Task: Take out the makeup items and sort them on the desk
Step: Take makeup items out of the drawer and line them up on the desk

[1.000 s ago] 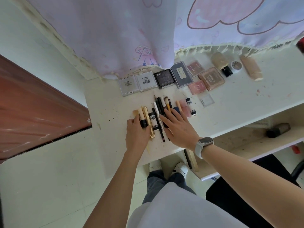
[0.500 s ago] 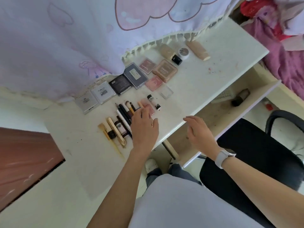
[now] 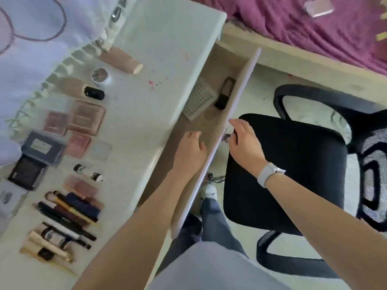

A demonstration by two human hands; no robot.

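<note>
1. Two bare hands are seen over an open beige wooden drawer (image 3: 211, 65) that is pulled out from under the white desk top (image 3: 167, 38).
2. The left hand (image 3: 189, 150) is held inside the drawer with its fingers loosely curled; nothing is gripped by it.
3. The right hand (image 3: 245, 141) is placed on the drawer's pale front panel (image 3: 240, 91), its fingers curled round a small metal handle (image 3: 227, 137) on the outer face. A pale grey wristwatch (image 3: 269, 173) is worn on that wrist.
4. Inside the drawer, a white gridded rectangular pad (image 3: 200, 99) and a brown and black cosmetic bottle (image 3: 225, 93) are seen lying side by side, well ahead of the left hand.
5. On the desk, makeup is laid out in groups: brushes and pencils in a row (image 3: 69, 216) near the front, flat square compacts and palettes (image 3: 85, 118) behind them, two beige tubes (image 3: 120, 59) and a small round white jar (image 3: 100, 76) farthest back.
6. A black mesh office chair (image 3: 293, 164) is seen beside the drawer, below the right arm.
</note>
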